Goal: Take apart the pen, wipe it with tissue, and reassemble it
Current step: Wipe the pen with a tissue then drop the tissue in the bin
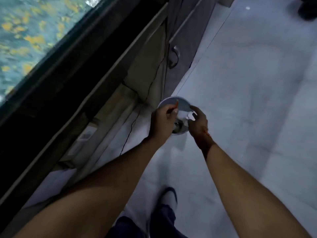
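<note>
My left hand point(162, 121) is closed around a thin orange pen part point(176, 104), whose tip sticks up past my fingers. My right hand point(197, 124) is just to its right, fingers curled on a small white tissue point(187, 117); the view is blurred there. Both hands hover over a small round bin point(178, 131) on the floor, whose white lid point(183, 105) stands open behind them. The rest of the pen is hidden in my left fist.
A pale tiled floor point(248, 100) stretches to the right. Left of the bin are a cabinet point(147, 66) with a door handle point(175, 52), a thin black cable point(130, 131) and a dark counter edge. My foot in a dark shoe point(169, 198) stands below.
</note>
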